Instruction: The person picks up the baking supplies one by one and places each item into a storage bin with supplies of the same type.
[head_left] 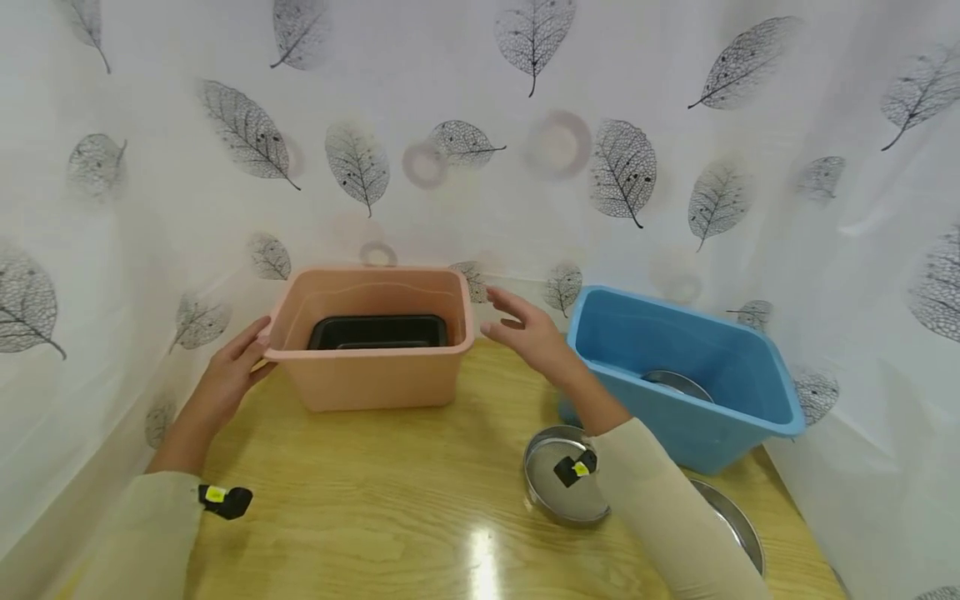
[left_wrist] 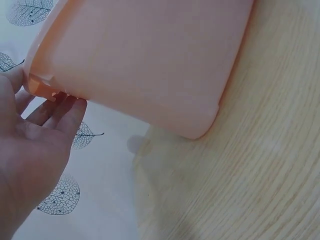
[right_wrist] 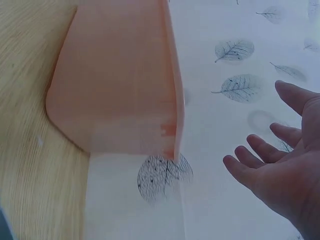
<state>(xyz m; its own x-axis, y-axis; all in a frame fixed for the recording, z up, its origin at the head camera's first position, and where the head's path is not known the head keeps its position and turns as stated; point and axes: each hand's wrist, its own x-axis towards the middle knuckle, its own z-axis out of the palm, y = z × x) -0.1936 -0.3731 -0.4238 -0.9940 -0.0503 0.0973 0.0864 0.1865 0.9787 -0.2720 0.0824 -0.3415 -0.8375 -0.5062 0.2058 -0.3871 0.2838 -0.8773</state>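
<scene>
A pink plastic bin [head_left: 375,379] stands on the wooden table against the back curtain, with a black tray [head_left: 378,332] inside it. My left hand [head_left: 228,375] holds the bin's left rim, and in the left wrist view its fingertips [left_wrist: 77,107] tuck under the rim's corner. On the other side, my right hand [head_left: 528,333] is raised beside the bin's right rim. Its fingers are spread and hold nothing, and a gap separates them from the pink wall in the right wrist view.
A blue plastic bin [head_left: 675,429] stands at the right with a round metal pan [head_left: 678,385] inside. Another round metal pan [head_left: 562,492] lies on the table [head_left: 360,508] under my right forearm. A third metal pan [head_left: 738,521] shows partly behind the sleeve. A leaf-print curtain [head_left: 465,217] surrounds the table.
</scene>
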